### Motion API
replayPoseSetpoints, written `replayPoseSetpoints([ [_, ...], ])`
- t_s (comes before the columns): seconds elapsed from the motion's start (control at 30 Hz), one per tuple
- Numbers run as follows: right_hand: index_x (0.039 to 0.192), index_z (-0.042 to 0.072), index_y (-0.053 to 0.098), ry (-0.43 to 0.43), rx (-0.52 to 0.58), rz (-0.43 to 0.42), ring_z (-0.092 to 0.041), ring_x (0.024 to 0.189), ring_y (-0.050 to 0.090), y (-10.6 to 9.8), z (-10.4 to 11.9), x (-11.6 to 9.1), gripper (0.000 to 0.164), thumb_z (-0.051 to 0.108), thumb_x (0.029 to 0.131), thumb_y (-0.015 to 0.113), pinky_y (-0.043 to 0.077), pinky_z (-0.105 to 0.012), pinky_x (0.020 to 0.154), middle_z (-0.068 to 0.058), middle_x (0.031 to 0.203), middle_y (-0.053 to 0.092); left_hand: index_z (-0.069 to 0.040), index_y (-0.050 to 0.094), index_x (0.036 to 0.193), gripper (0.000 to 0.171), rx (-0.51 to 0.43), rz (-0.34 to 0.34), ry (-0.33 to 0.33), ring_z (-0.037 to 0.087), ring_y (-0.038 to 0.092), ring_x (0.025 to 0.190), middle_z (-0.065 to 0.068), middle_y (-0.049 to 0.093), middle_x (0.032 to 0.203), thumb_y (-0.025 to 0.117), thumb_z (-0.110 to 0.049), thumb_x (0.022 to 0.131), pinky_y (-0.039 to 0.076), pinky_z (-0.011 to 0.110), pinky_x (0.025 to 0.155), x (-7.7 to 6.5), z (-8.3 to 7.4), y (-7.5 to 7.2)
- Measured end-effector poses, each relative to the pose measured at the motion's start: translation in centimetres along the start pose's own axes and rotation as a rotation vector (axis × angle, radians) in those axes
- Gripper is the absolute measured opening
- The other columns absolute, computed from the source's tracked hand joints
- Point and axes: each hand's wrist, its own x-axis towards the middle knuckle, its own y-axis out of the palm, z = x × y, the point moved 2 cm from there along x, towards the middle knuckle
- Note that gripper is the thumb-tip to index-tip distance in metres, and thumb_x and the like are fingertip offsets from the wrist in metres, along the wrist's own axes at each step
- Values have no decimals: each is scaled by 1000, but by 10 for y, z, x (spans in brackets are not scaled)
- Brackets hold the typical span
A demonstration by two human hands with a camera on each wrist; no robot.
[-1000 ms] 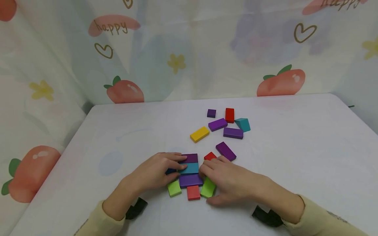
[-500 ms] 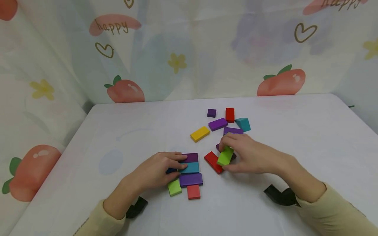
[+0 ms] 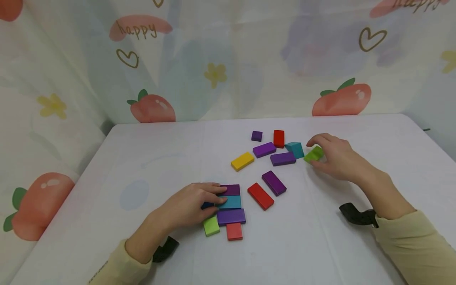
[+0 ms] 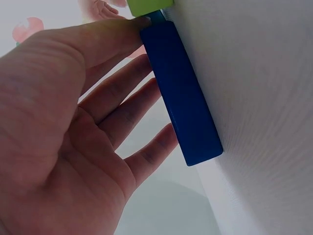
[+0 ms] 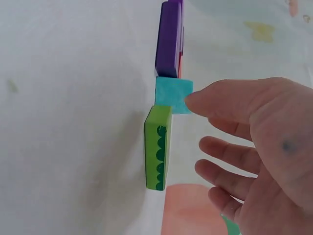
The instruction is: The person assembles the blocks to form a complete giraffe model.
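Observation:
My left hand rests over a small group of blocks, its fingertips on the dark purple block and the teal block. Under this hand a dark blue block shows in the left wrist view. Beside the group's near side are a purple block, a light green block and a small red block. At the far right my right hand is spread around a green block with a scalloped dark green edge; in the right wrist view, thumb and fingers stand apart from it.
Next to the green block lies a teal triangular block. Several loose blocks are scattered behind the group, among them a yellow block and a long red block. A patterned curtain hangs behind the white table.
My right hand took the green block from the group's right side, carried it away to the far right and let go beside the teal triangular block. My left hand stayed on the group.

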Motion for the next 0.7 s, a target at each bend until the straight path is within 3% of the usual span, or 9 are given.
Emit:
replayPoseSetpoints([
  [0.33, 126, 0, 58, -42, 119, 28, -44, 124, 49, 3, 25, 1, 43, 12, 89, 76, 41, -66, 101, -22, 132, 55, -15, 71, 129, 35, -14, -12, 11, 19, 48, 136, -2, 59, 141, 74, -17, 94, 43, 42, 108, -1, 0, -1],
  [0.7, 129, 2, 61, -200, 176, 103, -33, 124, 53, 20, 65, 0, 46, 10, 87, 79, 50, -52, 99, -11, 129, 60, -15, 71, 129, 35, -21, -12, 14, 18, 48, 137, -2, 59, 141, 74, -16, 94, 42, 42, 109, -1, 0, -2],
])
